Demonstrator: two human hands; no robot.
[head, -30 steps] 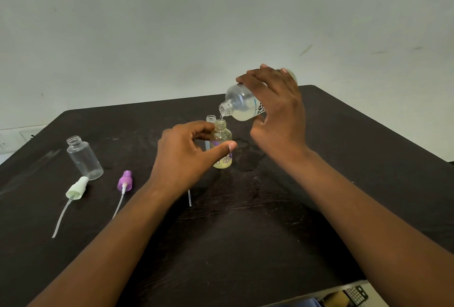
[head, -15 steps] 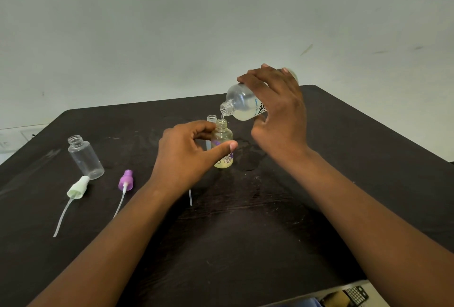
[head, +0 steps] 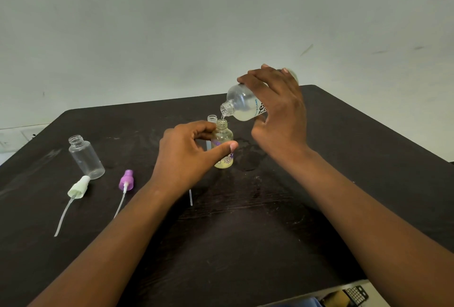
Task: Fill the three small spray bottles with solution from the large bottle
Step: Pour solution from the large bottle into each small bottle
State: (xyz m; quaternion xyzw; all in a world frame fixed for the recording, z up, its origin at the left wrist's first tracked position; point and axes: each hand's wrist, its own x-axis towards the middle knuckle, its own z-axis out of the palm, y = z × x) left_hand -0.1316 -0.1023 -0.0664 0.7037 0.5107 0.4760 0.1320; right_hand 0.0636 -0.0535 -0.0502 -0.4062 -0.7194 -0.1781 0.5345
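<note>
My right hand (head: 277, 112) grips the large clear bottle (head: 242, 106), tilted with its open neck down-left, and a thin stream falls into a small flower-printed bottle (head: 223, 143). My left hand (head: 189, 154) holds that small bottle upright between thumb and fingers; pale yellow solution sits in its lower part. Behind it, only the open neck of a second small bottle (head: 212, 118) shows. A third small bottle (head: 86, 157), clear and uncapped, stands at the left of the dark table (head: 245, 233).
Two spray heads with dip tubes lie on the table near the left bottle: a pale green one (head: 79, 187) and a purple one (head: 126, 180). A thin tube end (head: 190, 198) pokes out under my left wrist. A wet patch (head: 248, 157) lies right of the bottle.
The solution level in the held small bottle has risen slightly. Both hands and the large bottle stay almost still.
</note>
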